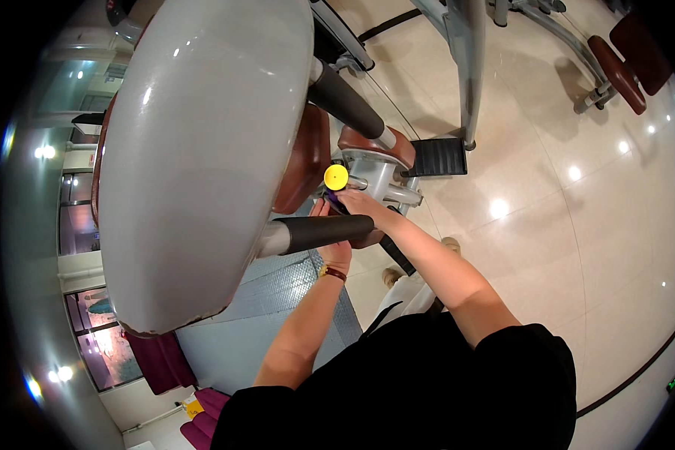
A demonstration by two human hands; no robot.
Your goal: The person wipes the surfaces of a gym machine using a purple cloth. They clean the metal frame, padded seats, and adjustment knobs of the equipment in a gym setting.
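My right hand (pixel 361 203) is at a dark purple thing (pixel 333 198), perhaps a cloth, just below a round yellow disc (pixel 336 178) on the gym machine. Its fingertips touch the purple thing; whether they grip it is unclear. Lower and to the left, my left hand (pixel 336 253) reaches up behind a black foam-covered handle (pixel 331 233), which hides its middle. Its fingers show beyond the handle, close to the purple thing. A watch with a brown strap (pixel 334 274) is on my left wrist.
A large grey machine housing (pixel 202 152) fills the upper left. Another foam-covered handle (pixel 349 101), brown pads (pixel 309 160) and a black footplate (pixel 439 157) surround the work area. More gym equipment (pixel 619 73) stands at the upper right on glossy tiles.
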